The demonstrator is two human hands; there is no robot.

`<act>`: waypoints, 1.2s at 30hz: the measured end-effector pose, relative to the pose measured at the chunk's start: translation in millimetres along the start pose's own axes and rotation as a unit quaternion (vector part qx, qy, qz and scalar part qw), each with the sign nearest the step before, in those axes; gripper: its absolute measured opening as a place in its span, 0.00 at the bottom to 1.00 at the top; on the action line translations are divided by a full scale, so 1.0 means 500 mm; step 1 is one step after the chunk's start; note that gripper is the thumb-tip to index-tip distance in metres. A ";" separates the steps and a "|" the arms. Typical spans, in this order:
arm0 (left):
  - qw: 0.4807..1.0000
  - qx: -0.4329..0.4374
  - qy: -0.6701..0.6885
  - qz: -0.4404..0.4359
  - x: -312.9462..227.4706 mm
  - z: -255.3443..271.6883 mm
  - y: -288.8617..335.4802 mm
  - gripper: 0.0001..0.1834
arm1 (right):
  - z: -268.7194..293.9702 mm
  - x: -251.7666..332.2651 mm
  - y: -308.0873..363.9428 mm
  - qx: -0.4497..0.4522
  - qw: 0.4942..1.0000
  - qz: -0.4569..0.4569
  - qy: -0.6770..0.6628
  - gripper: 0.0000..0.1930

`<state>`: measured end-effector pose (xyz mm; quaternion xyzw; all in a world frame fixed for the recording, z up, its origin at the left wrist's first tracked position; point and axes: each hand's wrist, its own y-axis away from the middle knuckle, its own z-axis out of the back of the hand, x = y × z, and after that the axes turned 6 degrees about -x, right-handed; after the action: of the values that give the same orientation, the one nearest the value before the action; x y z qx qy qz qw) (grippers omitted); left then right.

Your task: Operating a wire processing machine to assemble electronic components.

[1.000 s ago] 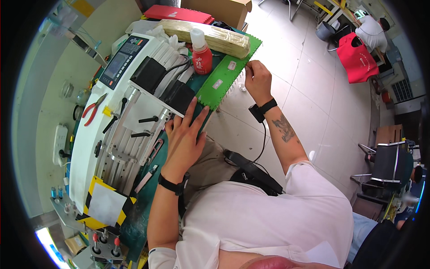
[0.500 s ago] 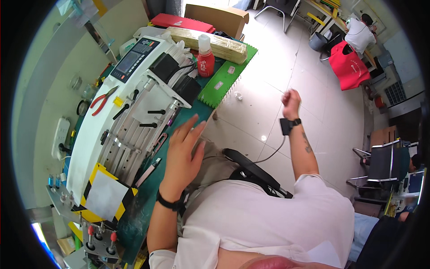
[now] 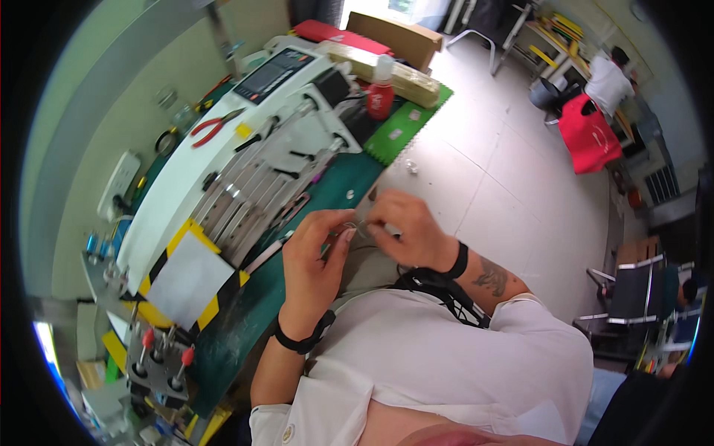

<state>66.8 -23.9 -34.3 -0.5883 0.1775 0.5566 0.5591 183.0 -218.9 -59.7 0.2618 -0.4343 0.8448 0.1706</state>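
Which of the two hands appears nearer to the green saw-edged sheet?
The right hand; the left hand appears lower, farther from the green sheet.

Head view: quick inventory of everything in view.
Main items:
Table: 1, green, left
Large machine: 1, white, on table
Pliers: 1, red-handled, on machine
Bottle: 1, red, by machine
Board: 1, green, far table end
Bundle: 1, pale yellow, behind bottle
Box: 1, brown, behind bundle
Bag: 1, red, upper right
Bin: 1, grey, left of bag
Co-worker: 1, white top, upper right
Thin strand: apparently 1, pale, centre
Left hand: 1, black wristband, centre
Right hand: 1, black wristband, centre
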 end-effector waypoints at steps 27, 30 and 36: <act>0.896 -0.068 0.329 0.291 0.080 0.107 0.051 0.09 | -0.154 0.034 -0.095 -0.114 0.992 0.003 -0.055 0.01; 0.915 -0.091 0.310 0.241 0.086 0.106 0.055 0.09 | -0.110 -0.008 -0.143 -0.122 0.982 -0.137 -0.046 0.01; 0.918 -0.062 0.309 0.242 0.133 0.099 0.071 0.07 | -0.108 -0.001 -0.216 0.005 0.953 -0.078 0.292 0.04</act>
<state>35.7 34.8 -95.1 -0.7034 0.4437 0.4752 0.2875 223.0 -113.8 -16.4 0.0376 -0.3392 0.8708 0.3539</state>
